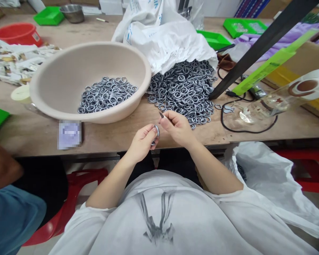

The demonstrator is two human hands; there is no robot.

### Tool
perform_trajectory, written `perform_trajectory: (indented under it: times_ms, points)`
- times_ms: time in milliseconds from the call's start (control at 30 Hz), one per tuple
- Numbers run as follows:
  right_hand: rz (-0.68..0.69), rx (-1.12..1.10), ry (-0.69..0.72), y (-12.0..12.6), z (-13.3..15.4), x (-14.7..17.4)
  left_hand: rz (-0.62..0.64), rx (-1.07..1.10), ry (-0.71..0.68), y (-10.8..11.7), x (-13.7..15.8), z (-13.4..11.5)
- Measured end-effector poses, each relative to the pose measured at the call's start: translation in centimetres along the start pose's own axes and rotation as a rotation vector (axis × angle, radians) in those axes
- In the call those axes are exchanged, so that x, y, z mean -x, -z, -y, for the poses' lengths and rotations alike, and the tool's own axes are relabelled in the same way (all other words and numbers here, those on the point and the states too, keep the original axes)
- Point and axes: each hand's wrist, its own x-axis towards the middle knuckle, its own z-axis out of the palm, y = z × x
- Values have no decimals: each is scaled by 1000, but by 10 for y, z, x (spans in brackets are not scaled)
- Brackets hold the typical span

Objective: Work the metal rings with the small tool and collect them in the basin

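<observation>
1. The left hand [143, 141] is closed, pinching a single metal ring [156, 131] between thumb and fingers, just over the near edge of the wooden table [117, 136].
2. The right hand [177, 126] is curled shut around a thin dark-tipped tool [161, 115], whose point sticks out just above the ring; the two hands touch around it.
3. Beyond the right hand, a heap of loose rings [183, 90] lies on the table, spilling from a white plastic bag [164, 35].
4. Left of the heap, and touching its edge, stands a large beige basin [69, 92] with a smaller lot of sorted rings [106, 94] inside.
5. Right of the heap, a black cable [248, 129] loops around a clear glass bottle [276, 102] lying on its side.
6. Left of the basin are a spread of white packets [13, 62] and, farther back, a red bowl [18, 33].
7. Behind the basin sit a green tray [48, 16] and a steel bowl [72, 13].
8. Another person's arm [2, 166] shows at the lower left, well apart from the hands.
</observation>
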Motion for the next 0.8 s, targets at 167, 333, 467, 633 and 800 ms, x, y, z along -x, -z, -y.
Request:
perform_trajectory:
  times_ms: [167, 333, 467, 633, 800]
  points:
    - [183, 408, 241, 14, 13, 15, 15, -21, 21, 5, -1, -5]
    - [233, 489, 281, 15, 16, 19, 42, -48, 18, 7, -1, -7]
    - [188, 521, 133, 21, 1, 3, 201, -166, 62, 7, 6, -11]
    - [34, 879, -89, 22, -20, -44, 147, -68, 131, 7, 9, -9]
    - [123, 1188, -147, 10, -24, -80, -53, 68, 146, 13, 4, -10]
